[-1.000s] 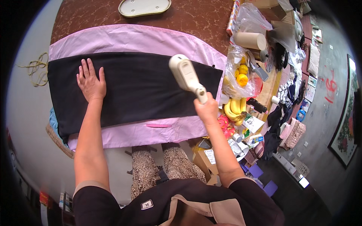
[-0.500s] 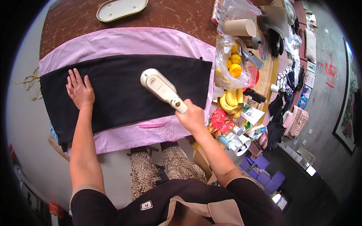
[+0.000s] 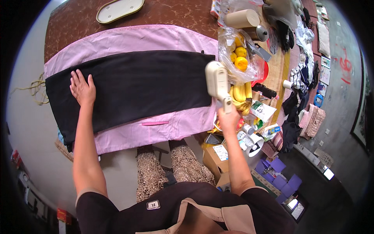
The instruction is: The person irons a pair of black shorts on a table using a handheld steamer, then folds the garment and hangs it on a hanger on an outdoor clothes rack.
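A folded black garment lies nearly flat across a pink cloth in front of me. Near the garment's left end, my left hand rests flat on it with fingers spread. My right hand grips the handle of a cream handheld garment steamer. The steamer's head is at the right end of the garment, overlapping its edge and the pink cloth. Whether the head touches the fabric I cannot tell.
A cream oval tray sits on the brown table beyond the cloth. Crowding the right side are a bag of oranges, bananas, a beige cylinder and several bottles. A cardboard box stands below the table's right edge.
The steamer has moved right in my right hand, from mid-garment to its right end, and its head now points more directly away from me. My left hand stays on the garment.
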